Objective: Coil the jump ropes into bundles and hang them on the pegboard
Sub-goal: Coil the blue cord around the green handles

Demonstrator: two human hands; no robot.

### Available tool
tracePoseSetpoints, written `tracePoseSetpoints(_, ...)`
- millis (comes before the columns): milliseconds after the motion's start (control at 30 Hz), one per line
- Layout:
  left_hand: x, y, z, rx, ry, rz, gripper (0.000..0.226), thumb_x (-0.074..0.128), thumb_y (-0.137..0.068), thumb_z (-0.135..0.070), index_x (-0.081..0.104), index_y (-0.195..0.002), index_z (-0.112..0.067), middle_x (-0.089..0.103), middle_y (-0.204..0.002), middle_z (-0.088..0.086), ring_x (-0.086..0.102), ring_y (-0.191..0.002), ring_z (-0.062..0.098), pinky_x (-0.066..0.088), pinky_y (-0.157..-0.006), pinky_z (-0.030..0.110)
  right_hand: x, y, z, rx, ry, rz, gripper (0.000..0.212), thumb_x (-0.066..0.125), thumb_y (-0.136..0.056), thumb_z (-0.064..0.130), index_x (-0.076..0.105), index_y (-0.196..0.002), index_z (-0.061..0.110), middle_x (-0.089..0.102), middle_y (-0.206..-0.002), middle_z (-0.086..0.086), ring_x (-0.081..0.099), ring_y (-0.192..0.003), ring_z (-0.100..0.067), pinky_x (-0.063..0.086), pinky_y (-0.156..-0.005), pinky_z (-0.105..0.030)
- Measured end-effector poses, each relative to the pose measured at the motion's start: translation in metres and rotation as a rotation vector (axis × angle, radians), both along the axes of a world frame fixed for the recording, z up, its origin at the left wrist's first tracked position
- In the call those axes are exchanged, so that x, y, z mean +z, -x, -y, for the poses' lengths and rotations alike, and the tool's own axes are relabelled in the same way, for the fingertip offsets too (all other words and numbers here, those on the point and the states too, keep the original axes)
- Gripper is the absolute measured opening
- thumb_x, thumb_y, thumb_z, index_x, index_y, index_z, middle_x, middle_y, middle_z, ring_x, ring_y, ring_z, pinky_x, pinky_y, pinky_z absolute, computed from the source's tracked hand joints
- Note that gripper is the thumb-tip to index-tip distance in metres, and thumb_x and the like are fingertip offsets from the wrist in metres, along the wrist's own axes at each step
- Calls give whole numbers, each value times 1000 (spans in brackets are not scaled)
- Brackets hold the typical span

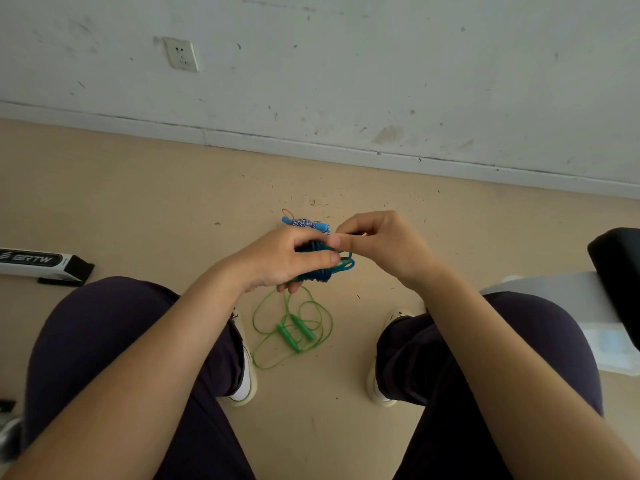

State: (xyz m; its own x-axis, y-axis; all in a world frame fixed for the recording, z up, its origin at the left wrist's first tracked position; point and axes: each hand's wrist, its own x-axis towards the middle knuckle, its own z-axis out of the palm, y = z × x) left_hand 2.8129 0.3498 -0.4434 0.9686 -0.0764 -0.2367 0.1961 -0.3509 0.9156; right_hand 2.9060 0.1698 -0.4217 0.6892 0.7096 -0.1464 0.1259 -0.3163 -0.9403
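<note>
Both hands work one jump rope above the floor, between the seated person's knees. Left hand [277, 259] has its grip curled round a dark blue coiled rope [320, 271], thumb pressed across the bundle. Right hand [375, 244] pinches a strand at the bundle's top, fingertips pressed together. A green rope [294, 329] lies loose on the floor [138, 188] below, uncoiled; a blue-and-white rope [304, 223] lies bundled beyond the hands. No pegboard is visible. To finish this wrap well, the left hand should probably keep the loops squeezed flat while the right draws its strand snug.
</note>
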Motion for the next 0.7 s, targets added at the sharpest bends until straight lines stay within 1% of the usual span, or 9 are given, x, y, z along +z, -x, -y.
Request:
tracePoseSetpoints(100,3,1,-3,15,-3,7,21,64,-91,-43,69,-105,-28,67,-71,-2,57,-49,16,43,-43,28,0,-4,3,-53,-138,-61,17,76,-84,13,74,-100,14,75,-94,1,68,-89,-9,52,-79,-19)
tracePoseSetpoints(167,4,3,-4,-1,-17,-6,24,63,-92,-42,68,-106,-23,67,-72,1,57,-50,18,43,-44,28,3,-12,8,-108,-177,-32,19,73,-85,10,73,-103,16,74,-106,-3,65,-99,-13,53,-88,-28)
tracePoseSetpoints(267,3,4,-4,-3,-24,-27,18,63,-96,-36,68,-104,-21,67,-72,-2,57,-50,18,42,-44,28,5,-13,12,-36,-150,-46,16,71,-88,18,72,-104,17,72,-111,1,65,-97,-8,53,-81,-27)
tracePoseSetpoints(333,2,4,-3,10,-15,-53,14,64,-95,-33,69,-103,-23,68,-71,-4,56,-48,19,41,-42,27,4,-6,10,39,-118,-41,23,66,-90,33,70,-110,22,71,-115,4,66,-102,-11,54,-81,-30)
tracePoseSetpoints(400,1,3,-2,9,-31,-66,13,64,-93,-35,70,-103,-27,68,-69,-5,55,-47,20,40,-41,27,4,-1,6,94,-108,-34,28,60,-89,40,68,-113,29,69,-117,4,65,-106,-15,54,-80,-30)
tracePoseSetpoints(500,0,2,0,-23,-85,-49,8,64,-94,-38,68,-99,-34,67,-67,-9,57,-48,20,40,-42,27,4,2,1,138,-73,-10,28,68,-88,36,67,-115,28,67,-117,-7,64,-90,-10,50,-69,-20)
tracePoseSetpoints(567,-1,3,2,-40,-91,-49,7,66,-93,-39,66,-99,-35,68,-68,-10,58,-48,19,41,-45,29,1,4,-2,94,-80,11,18,69,-90,25,70,-107,19,70,-100,-9,59,-71,-1,44,-61,-12)
tracePoseSetpoints(633,1,3,5,-41,-73,-69,28,69,-87,-45,67,-109,-28,68,-72,-10,57,-48,19,43,-48,33,-1,2,-3,-12,-116,-29,7,66,-92,17,71,-93,12,69,-77,-3,53,-57,-6,41,-53,-17)
tracePoseSetpoints(700,4,4,5,-42,-37,-79,43,69,-80,-51,67,-112,-23,69,-73,-9,57,-49,19,42,-48,33,-2,-3,-1,-122,-144,-99,9,65,-93,14,70,-90,7,65,-68,-6,47,-50,-13,36,-49,-25)
